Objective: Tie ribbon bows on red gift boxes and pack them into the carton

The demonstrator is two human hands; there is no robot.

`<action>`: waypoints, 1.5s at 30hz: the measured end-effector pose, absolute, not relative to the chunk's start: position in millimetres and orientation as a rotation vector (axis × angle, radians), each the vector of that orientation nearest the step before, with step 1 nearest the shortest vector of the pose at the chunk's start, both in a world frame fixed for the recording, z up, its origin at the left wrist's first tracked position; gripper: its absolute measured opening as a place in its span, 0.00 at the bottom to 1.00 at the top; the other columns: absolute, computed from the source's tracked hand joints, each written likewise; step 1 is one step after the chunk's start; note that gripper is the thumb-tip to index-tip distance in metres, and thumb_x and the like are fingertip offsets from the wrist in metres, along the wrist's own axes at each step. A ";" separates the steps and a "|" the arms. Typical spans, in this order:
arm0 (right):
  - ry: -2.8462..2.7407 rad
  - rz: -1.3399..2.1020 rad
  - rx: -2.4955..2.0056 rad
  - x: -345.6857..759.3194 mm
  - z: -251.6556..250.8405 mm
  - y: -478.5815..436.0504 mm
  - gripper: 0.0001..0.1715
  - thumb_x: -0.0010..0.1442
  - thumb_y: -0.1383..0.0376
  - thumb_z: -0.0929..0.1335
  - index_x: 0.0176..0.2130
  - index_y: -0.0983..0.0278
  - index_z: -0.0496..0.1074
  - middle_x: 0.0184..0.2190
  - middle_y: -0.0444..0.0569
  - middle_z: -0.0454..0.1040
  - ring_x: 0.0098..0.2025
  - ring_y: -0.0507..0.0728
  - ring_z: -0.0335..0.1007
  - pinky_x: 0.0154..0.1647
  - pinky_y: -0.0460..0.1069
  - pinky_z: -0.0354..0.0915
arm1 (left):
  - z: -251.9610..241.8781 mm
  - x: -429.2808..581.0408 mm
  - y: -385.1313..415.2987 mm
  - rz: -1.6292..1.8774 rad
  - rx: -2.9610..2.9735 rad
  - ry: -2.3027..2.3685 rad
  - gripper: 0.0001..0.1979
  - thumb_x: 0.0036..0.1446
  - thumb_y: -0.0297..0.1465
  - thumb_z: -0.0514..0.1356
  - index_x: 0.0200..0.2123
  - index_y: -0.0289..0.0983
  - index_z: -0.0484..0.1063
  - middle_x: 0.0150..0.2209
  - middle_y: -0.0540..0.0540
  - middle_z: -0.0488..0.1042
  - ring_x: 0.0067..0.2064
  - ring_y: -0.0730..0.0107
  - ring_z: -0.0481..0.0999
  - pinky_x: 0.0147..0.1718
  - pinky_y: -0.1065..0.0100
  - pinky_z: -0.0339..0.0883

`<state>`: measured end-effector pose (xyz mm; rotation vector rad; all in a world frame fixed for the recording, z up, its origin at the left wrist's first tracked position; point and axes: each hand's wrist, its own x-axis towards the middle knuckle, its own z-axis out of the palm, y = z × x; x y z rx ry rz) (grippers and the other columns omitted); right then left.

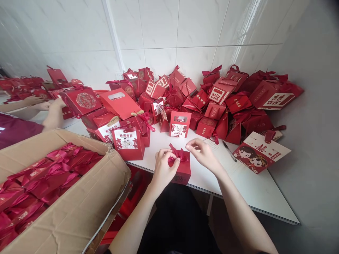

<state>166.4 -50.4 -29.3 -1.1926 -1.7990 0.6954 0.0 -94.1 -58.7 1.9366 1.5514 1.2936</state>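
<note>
A small red gift box (182,175) sits at the front edge of the white table, with a dark red ribbon bow (182,154) on its top. My left hand (166,163) pinches the left side of the ribbon between thumb and fingers. To the right of the bow, my right hand (202,152) is raised with its fingers curved and thumb and index tips close together; whether a ribbon end lies between them I cannot tell. Just behind stands a red box with a window and white label (180,124).
At left, a cardboard carton (87,187) holds several ribboned red boxes. Many red gift boxes (174,91) pile along the tiled wall. A pen (229,151) and a cartoon-printed box (258,155) lie at right. Another person's arm (53,114) is at far left.
</note>
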 end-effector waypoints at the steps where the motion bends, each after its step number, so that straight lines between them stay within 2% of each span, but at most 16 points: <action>1: -1.868 0.676 -1.178 171.3 -30.7 -60.1 0.15 0.55 0.52 0.68 0.33 0.62 0.71 0.35 0.50 0.72 0.36 0.57 0.69 0.38 0.53 0.65 | -57.8 0.0 -93.5 1.286 1.936 1.555 0.03 0.53 0.30 0.58 0.28 0.38 0.68 0.40 0.45 0.67 0.46 0.60 0.67 0.47 0.57 0.64; 4: -2.005 0.619 -1.149 176.0 -37.3 -80.6 0.15 0.53 0.53 0.70 0.37 0.60 0.72 0.37 0.50 0.70 0.37 0.58 0.69 0.39 0.53 0.65 | -53.9 0.4 -90.0 1.252 1.944 1.588 0.06 0.51 0.31 0.61 0.24 0.38 0.67 0.38 0.45 0.67 0.46 0.58 0.67 0.47 0.56 0.64; 8: -2.043 0.431 -1.050 169.4 -46.8 -87.3 0.09 0.61 0.59 0.65 0.36 0.60 0.72 0.34 0.50 0.69 0.36 0.56 0.69 0.40 0.52 0.66 | -46.6 0.4 -84.5 1.173 1.973 1.622 0.09 0.50 0.32 0.62 0.22 0.37 0.66 0.37 0.45 0.66 0.45 0.58 0.67 0.47 0.56 0.63; 13: -2.148 -0.116 -0.852 171.0 -56.6 -87.2 0.08 0.62 0.66 0.64 0.37 0.63 0.72 0.33 0.51 0.71 0.34 0.56 0.67 0.34 0.51 0.65 | -41.9 -1.4 -81.0 1.046 1.958 1.681 0.11 0.52 0.30 0.59 0.19 0.37 0.63 0.37 0.45 0.66 0.45 0.59 0.67 0.47 0.57 0.63; 17: -2.224 -0.423 -0.743 178.3 -58.9 -91.2 0.11 0.62 0.73 0.62 0.39 0.65 0.72 0.33 0.53 0.73 0.32 0.55 0.66 0.31 0.50 0.63 | -43.1 -0.9 -79.0 1.079 1.948 1.631 0.03 0.51 0.26 0.58 0.28 0.38 0.67 0.39 0.45 0.66 0.47 0.59 0.67 0.50 0.56 0.61; 18: -2.234 -0.432 -0.726 179.6 -58.7 -92.5 0.11 0.62 0.73 0.62 0.39 0.65 0.72 0.33 0.53 0.73 0.32 0.55 0.66 0.31 0.50 0.63 | -43.4 -0.7 -78.5 1.084 1.943 1.591 0.04 0.51 0.25 0.58 0.30 0.39 0.68 0.41 0.45 0.66 0.50 0.59 0.66 0.52 0.56 0.60; 20: -2.220 -0.337 -0.721 180.9 -57.3 -94.8 0.10 0.62 0.70 0.62 0.37 0.65 0.73 0.33 0.53 0.72 0.32 0.55 0.66 0.32 0.50 0.63 | -43.6 -0.6 -77.5 1.065 1.918 1.507 0.05 0.52 0.24 0.56 0.32 0.39 0.70 0.47 0.44 0.65 0.55 0.59 0.63 0.56 0.56 0.56; 22: -2.122 -0.097 -0.833 180.7 -54.7 -96.4 0.14 0.64 0.64 0.60 0.32 0.65 0.72 0.31 0.52 0.71 0.31 0.55 0.67 0.33 0.50 0.63 | -43.4 -0.7 -76.6 1.031 1.874 1.450 0.06 0.54 0.25 0.56 0.31 0.40 0.71 0.51 0.44 0.63 0.58 0.59 0.61 0.57 0.56 0.54; 26: -1.824 0.511 -1.340 176.1 -46.3 -97.1 0.28 0.65 0.52 0.54 0.22 0.62 0.63 0.19 0.45 0.63 0.23 0.53 0.61 0.26 0.48 0.59 | -43.3 -0.4 -75.5 1.028 1.784 1.425 0.06 0.54 0.26 0.56 0.32 0.39 0.72 0.51 0.43 0.65 0.57 0.60 0.64 0.58 0.57 0.54; 30: -1.768 0.862 -1.525 167.7 -39.8 -96.3 0.32 0.59 0.43 0.55 0.16 0.62 0.56 0.14 0.41 0.54 0.20 0.51 0.53 0.23 0.47 0.53 | -44.6 0.3 -75.5 1.062 1.747 1.407 0.05 0.54 0.28 0.56 0.32 0.39 0.71 0.51 0.42 0.65 0.57 0.61 0.65 0.58 0.58 0.54; 32: -1.753 0.900 -1.540 163.4 -38.6 -96.2 0.31 0.57 0.43 0.57 0.16 0.61 0.53 0.14 0.40 0.52 0.20 0.50 0.50 0.22 0.47 0.51 | -45.6 0.4 -75.4 1.081 1.741 1.393 0.05 0.54 0.28 0.56 0.32 0.38 0.71 0.50 0.42 0.66 0.56 0.62 0.65 0.58 0.59 0.55; 35: -1.738 0.856 -1.544 158.5 -38.4 -96.3 0.29 0.55 0.45 0.61 0.16 0.61 0.52 0.14 0.39 0.53 0.20 0.50 0.50 0.22 0.46 0.49 | -46.7 0.5 -75.4 1.103 1.729 1.399 0.04 0.54 0.28 0.56 0.32 0.38 0.71 0.49 0.42 0.66 0.56 0.62 0.66 0.57 0.60 0.55; 42: -1.644 0.922 -1.443 154.3 -42.7 -95.3 0.21 0.52 0.49 0.64 0.21 0.62 0.63 0.16 0.40 0.61 0.21 0.51 0.54 0.24 0.47 0.52 | -47.4 1.8 -76.3 1.120 1.710 1.403 0.04 0.53 0.26 0.56 0.30 0.38 0.70 0.47 0.42 0.66 0.55 0.61 0.65 0.57 0.58 0.55; 45: -1.548 1.007 -1.326 153.4 -48.8 -94.8 0.20 0.51 0.49 0.65 0.22 0.63 0.64 0.18 0.41 0.61 0.22 0.51 0.54 0.24 0.47 0.53 | -47.6 2.4 -76.2 1.120 1.694 1.431 0.03 0.53 0.26 0.56 0.29 0.38 0.70 0.47 0.42 0.66 0.55 0.62 0.66 0.57 0.58 0.55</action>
